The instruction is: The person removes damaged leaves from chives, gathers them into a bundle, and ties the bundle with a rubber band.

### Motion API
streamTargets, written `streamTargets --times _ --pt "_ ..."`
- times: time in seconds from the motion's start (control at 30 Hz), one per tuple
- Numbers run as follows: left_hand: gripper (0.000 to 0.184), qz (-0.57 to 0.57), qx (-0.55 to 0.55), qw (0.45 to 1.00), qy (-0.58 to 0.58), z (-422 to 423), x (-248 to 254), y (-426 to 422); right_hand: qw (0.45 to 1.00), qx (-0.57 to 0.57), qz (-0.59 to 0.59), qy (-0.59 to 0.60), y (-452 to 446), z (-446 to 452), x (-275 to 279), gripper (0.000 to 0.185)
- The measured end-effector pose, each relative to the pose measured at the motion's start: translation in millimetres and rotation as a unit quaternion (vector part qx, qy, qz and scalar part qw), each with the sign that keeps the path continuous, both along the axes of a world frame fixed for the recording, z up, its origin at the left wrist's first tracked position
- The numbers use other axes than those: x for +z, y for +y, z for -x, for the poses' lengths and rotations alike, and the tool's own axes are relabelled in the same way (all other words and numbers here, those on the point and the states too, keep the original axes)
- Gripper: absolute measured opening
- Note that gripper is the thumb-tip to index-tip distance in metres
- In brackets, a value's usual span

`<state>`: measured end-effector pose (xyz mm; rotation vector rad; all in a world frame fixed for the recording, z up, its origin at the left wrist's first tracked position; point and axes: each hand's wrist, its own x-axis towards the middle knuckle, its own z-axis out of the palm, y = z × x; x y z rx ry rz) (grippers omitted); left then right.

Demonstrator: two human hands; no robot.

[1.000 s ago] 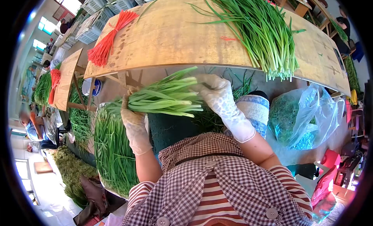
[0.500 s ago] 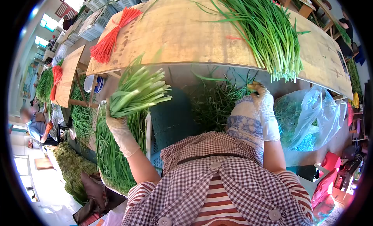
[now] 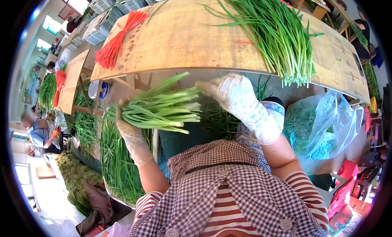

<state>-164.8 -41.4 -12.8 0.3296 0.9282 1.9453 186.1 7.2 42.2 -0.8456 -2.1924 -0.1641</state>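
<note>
Head view: your left hand, in a pale, stained glove, is closed around a bunch of green stalks, gripping it near its leafy side. You hold the bunch raised in front of your lap, just on your side of the wooden table, with its pale cut ends pointing to your right and fanned a little unevenly. Your right hand, also gloved, is just beside those ends; its fingertips are blurred, so you cannot tell whether they touch or pinch a stalk.

Below your left hand lies a larger heap of long green leaves. On the table, a sheaf of red ties lies toward your left, and a thick pile of stalks toward your right, its pale ends reaching past the near edge. Loose green scraps lie lower down, between your knees and the table. To your right sits a clear plastic bag with green matter inside.
</note>
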Motion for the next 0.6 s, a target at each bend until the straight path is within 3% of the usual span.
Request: streamTargets --times 0.07,0.13,0.17,0.2,0.23,0.27,0.33,0.4,0.47,0.53,0.57,0.6 --pt "0.025 -0.020 0.027 0.999 0.024 -11 19 -6 0.998 0.009 0.052 -0.028 -11 -4 -2 0.022" --pt "0.025 -0.033 0.060 0.995 0.070 -9 29 -14 0.996 -0.068 0.062 0.016 -16 -21 -7 0.012" --pt "0.025 -0.048 0.053 0.995 0.064 -1 34 -22 0.986 -0.089 0.084 0.113 -13 -35 -35 0.010" --pt "0.025 -0.054 0.069 0.994 0.064 14 29 -24 0.960 -0.164 0.187 0.125 -20 -51 -31 0.012" --pt "0.026 -0.059 0.086 0.992 0.064 33 19 -25 0.930 -0.248 0.254 0.094 -17 -68 -52 0.019" --pt "0.027 -0.063 0.101 0.991 0.065 43 13 -28 0.927 -0.287 0.232 -0.068 -18 -85 -63 0.020" --pt "0.024 -0.017 0.124 0.983 0.132 34 10 -26 0.932 -0.183 0.314 0.011 -21 -80 -70 0.022" --pt "0.022 0.023 0.149 0.966 0.212 13 1 -14 0.856 -0.050 0.484 0.176 -24 -53 -59 0.026" --pt "0.013 -0.019 0.090 0.992 0.086 -14 9 -4 0.714 0.085 0.610 0.332 -28 -7 -32 0.030" --pt "0.020 -0.138 -0.067 0.988 0.012 -12 4 7 0.700 0.095 0.643 0.296 -27 17 -23 0.029" --pt "0.017 -0.286 -0.208 0.913 -0.203 -23 7 12 0.689 0.105 0.642 0.319 -26 23 -24 0.030" --pt "0.016 -0.249 -0.205 0.926 -0.199 -30 19 11 0.678 0.117 0.642 0.339 -25 27 -25 0.030"
